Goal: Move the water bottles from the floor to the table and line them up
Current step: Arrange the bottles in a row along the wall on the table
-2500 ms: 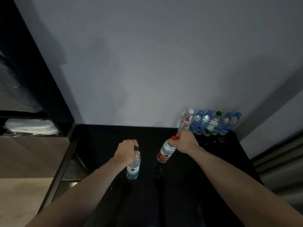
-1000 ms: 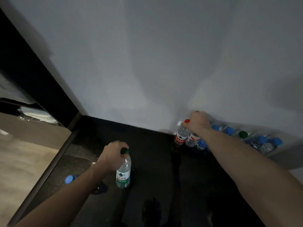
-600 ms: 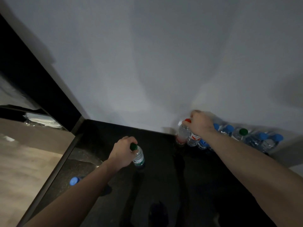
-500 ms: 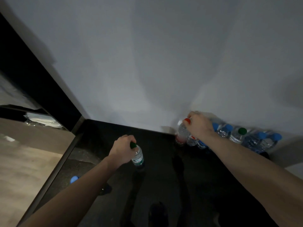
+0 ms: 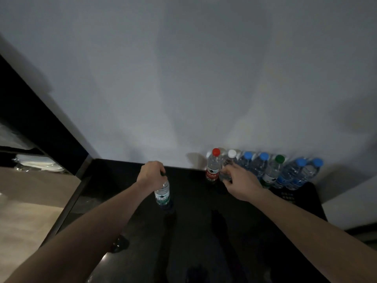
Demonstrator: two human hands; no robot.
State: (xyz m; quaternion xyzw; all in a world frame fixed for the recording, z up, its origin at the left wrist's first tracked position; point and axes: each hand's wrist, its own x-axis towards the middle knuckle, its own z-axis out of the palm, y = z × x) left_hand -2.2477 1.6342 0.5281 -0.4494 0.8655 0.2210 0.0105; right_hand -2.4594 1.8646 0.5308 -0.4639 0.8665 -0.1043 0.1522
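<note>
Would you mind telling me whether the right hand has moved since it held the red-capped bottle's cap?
Yes. The right hand has dropped off the red-capped bottle toward the person, beside the row's bases.

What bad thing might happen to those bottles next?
The bottles in the row against the wall stand packed tight, so the right hand, touching the white-capped bottle, might topple its neighbours like dominoes. The left hand holds the green-label bottle only by its top, so it might swing or slip on the glossy black table.
</note>
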